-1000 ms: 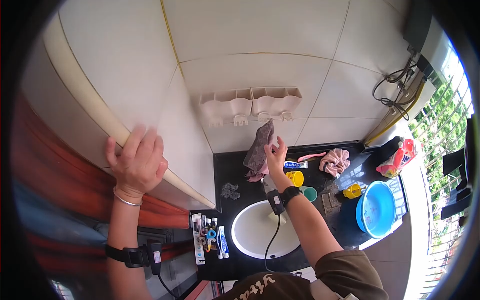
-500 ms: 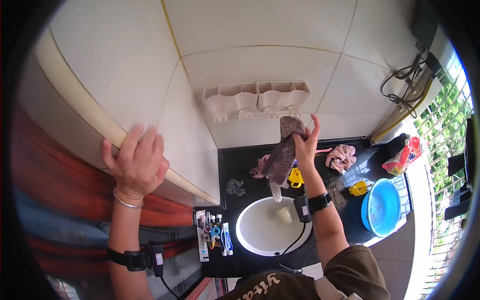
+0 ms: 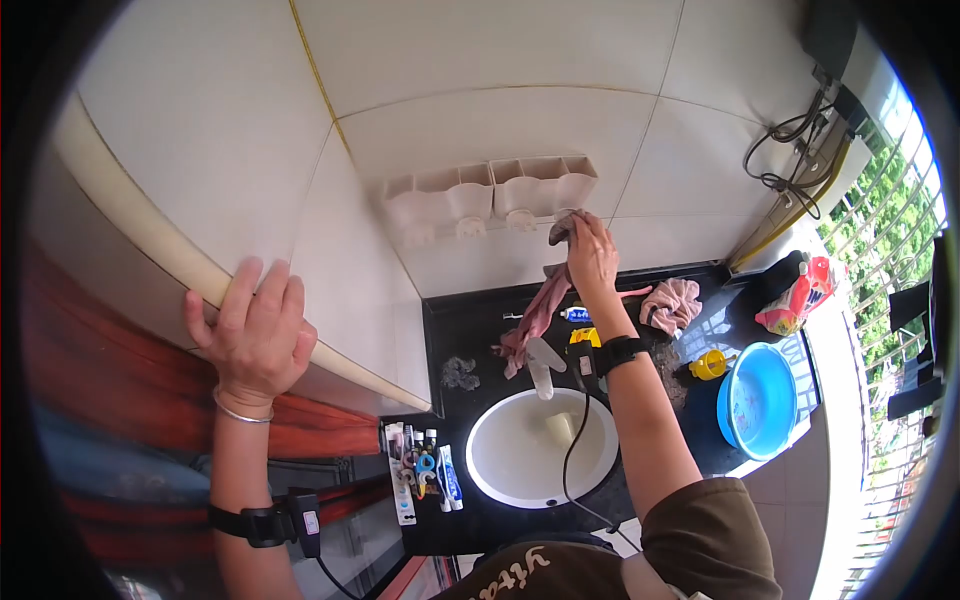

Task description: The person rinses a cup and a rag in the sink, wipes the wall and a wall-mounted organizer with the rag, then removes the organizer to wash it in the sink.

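From where I stand, the person's right hand (image 3: 594, 262) is clamped on the top end of a long, thin mauve cloth (image 3: 548, 308), above the back edge of the black stone counter (image 3: 455, 335) and close to the right end of a cream plastic wall rack (image 3: 490, 195) with hooks underneath. I cannot tell whether the cloth touches a hook, as the fingers hide it. The left hand (image 3: 255, 335) is well apart from the right, holding nothing I can see, fingers spread over the rounded cream wall edge (image 3: 195, 280).

The cloth's loose end dangles beside the pale tap (image 3: 542, 372), at the back rim of the white oval basin (image 3: 505, 455). To my eye that is the weak spot: a sideways swing could drag it across the tap or over the rim into the basin. If the bunched top sits badly on a hook, its own weight could pull it off. The yellow plastic cup (image 3: 583, 337) and the blue-and-white tube (image 3: 575, 314) lie just below the right forearm, so a low sweep could knock them, and the black cable (image 3: 568, 475) trailing from that wrist over the basin could snag
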A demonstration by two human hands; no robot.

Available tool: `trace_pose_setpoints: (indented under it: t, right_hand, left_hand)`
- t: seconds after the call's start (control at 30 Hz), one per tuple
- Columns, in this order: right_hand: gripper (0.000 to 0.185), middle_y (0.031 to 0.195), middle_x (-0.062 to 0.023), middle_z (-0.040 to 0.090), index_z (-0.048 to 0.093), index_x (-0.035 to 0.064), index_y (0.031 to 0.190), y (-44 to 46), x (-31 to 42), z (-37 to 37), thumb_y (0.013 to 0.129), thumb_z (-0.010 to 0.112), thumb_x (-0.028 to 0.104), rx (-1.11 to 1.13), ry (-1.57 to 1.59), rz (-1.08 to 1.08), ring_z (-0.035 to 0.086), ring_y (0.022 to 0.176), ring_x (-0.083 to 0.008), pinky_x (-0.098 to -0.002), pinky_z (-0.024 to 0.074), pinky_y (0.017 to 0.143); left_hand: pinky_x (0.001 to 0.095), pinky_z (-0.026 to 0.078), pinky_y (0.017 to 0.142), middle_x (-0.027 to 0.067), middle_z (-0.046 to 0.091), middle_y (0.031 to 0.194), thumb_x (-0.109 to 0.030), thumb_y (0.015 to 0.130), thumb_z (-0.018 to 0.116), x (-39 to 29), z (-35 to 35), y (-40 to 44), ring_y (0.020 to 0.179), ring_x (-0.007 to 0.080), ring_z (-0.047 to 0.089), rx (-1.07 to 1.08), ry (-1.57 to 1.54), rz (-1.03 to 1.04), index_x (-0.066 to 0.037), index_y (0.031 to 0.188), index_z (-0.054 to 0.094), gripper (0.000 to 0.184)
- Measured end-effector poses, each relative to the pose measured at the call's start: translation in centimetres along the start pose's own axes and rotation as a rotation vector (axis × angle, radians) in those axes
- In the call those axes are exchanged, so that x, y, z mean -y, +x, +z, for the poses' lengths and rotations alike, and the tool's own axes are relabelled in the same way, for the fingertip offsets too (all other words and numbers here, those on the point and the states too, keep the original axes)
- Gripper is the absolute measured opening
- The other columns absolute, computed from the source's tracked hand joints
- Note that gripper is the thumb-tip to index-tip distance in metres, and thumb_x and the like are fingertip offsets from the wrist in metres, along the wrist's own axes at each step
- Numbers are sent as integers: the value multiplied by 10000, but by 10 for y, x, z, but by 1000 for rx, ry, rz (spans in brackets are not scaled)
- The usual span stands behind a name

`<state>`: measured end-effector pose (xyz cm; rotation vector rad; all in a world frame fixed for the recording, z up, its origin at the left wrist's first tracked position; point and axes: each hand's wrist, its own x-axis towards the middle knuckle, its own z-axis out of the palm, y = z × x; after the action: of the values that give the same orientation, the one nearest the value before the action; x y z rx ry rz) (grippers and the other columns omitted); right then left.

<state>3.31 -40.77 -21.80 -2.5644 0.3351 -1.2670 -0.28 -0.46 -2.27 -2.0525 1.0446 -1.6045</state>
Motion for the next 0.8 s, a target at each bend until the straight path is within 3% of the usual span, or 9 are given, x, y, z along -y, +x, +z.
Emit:
trace_pose_setpoints:
  t: [0.03, 0.1, 0.13, 0.23, 0.3, 0.4, 0.67, 0.77, 0.8]
  right_hand:
    - [175, 1078, -50, 599, 651, 71, 959, 2, -7, -4, 801, 587, 112, 1, 3, -1, 593, 885, -297, -381, 500, 754]
    - [178, 1051, -58, 610, 660, 76, 961, 9, -16, -11, 807, 589, 130, 212, -80, 364, 595, 895, -297, -394, 491, 762]
    - [178, 1051, -58, 610, 660, 76, 961, 10, -15, -13, 807, 589, 130, 216, -80, 361, 595, 895, -297, -394, 491, 762]
    - [179, 992, -65, 626, 667, 79, 947, 16, -6, -8, 807, 595, 167, 52, 132, 307, 593, 885, -295, -401, 484, 757]
    - [187, 961, -56, 638, 672, 97, 945, 14, 12, 6, 804, 599, 196, 82, 49, -91, 592, 866, -280, -405, 472, 737]
    - [177, 949, -33, 641, 676, 104, 926, 17, 12, -11, 804, 594, 203, 93, -99, -181, 587, 830, -263, -396, 456, 719]
    - [163, 990, -22, 611, 669, 98, 876, 23, 16, -2, 811, 550, 187, 175, -244, -2, 557, 883, -253, -405, 417, 760]
    - [201, 1041, -3, 595, 664, 105, 910, 24, 6, 1, 815, 562, 249, 182, -222, -176, 543, 927, -233, -396, 420, 788]
    - [195, 963, -27, 616, 668, 103, 907, 28, 0, -11, 816, 562, 239, 177, -186, -217, 563, 886, -249, -401, 431, 780]
  left_hand:
    - [499, 76, 1108, -35, 631, 1033, -250, 781, 463, 0, 0, 0, 1130, 160, 500, 2, 3, 0, -154, 810, 680, 239]
    - [501, 74, 1107, -33, 632, 1031, -249, 779, 468, 0, 0, -1, 1129, 163, 501, -5, -10, -9, -152, 817, 679, 235]
    - [501, 74, 1107, -33, 632, 1031, -249, 779, 468, -1, 0, -2, 1129, 163, 501, 0, -10, -12, -152, 817, 679, 235]
    - [501, 74, 1108, -33, 632, 1028, -249, 778, 471, -1, 0, -3, 1127, 166, 502, 1, -8, -8, -152, 821, 677, 232]
    - [501, 76, 1107, -32, 632, 1026, -243, 775, 474, -1, 1, -2, 1128, 166, 502, -1, -4, -15, -154, 825, 675, 226]
    - [499, 77, 1108, -34, 632, 1025, -239, 773, 477, -1, 1, -2, 1126, 166, 502, -3, -2, -10, -157, 822, 674, 219]
    - [499, 82, 1108, -36, 632, 1027, -227, 757, 490, 0, 1, -2, 1134, 167, 498, -5, -11, -17, -158, 829, 670, 206]
    - [499, 84, 1108, -37, 629, 1034, -219, 751, 494, 0, 0, -1, 1136, 168, 499, -13, -28, -16, -158, 837, 669, 204]
    - [499, 85, 1107, -37, 628, 1039, -218, 750, 494, -1, 0, -1, 1137, 168, 500, -7, -26, -12, -157, 840, 668, 205]
